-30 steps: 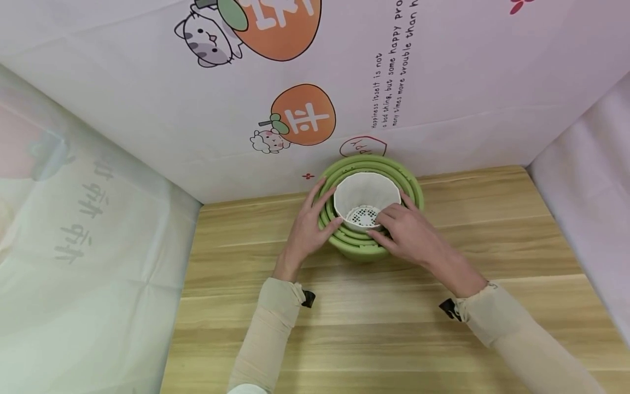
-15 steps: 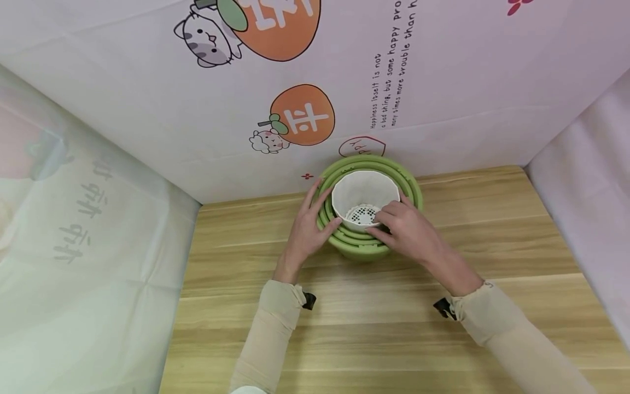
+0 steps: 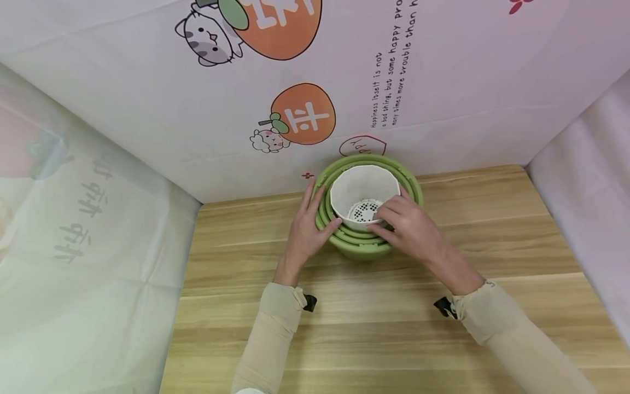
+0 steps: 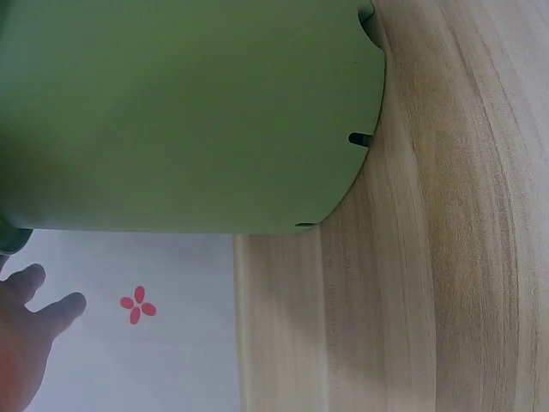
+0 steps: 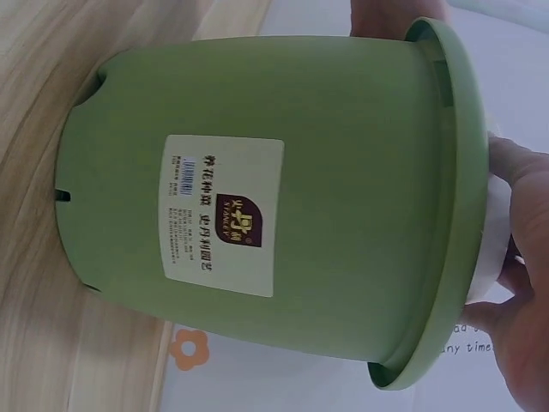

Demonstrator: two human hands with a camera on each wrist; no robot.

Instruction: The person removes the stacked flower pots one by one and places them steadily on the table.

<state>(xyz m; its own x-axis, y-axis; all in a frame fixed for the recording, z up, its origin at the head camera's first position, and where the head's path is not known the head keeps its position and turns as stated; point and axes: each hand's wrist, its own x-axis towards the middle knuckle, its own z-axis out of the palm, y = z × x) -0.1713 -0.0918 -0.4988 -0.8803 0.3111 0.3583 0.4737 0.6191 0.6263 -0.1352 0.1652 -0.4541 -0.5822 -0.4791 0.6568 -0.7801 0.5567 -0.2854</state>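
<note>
A white flower pot [image 3: 361,189] with a perforated bottom sits inside several nested green flower pots [image 3: 363,253], upright on the table against the back wall. My right hand [image 3: 410,225] pinches the white pot's near-right rim, fingers inside and thumb outside. In the right wrist view the outer green pot [image 5: 343,197] shows its side, and a strip of the white pot [image 5: 491,245] stands out above its rim. My left hand [image 3: 306,232] rests over the left side of the green rims, fingers extended, its thumb tip by the white rim. The left wrist view shows only some of its fingers.
The wood-grain table [image 3: 364,328] extends in front of the pots and to both sides. A white printed cloth [image 3: 443,82] rises right behind them, with further cloth walls at left and right. The outer green pot carries a paper label [image 5: 221,215].
The white pot has risen slightly and shifted a little up and left, my right hand moving with it. My left hand stays on the green rims, its fingers a little further out.
</note>
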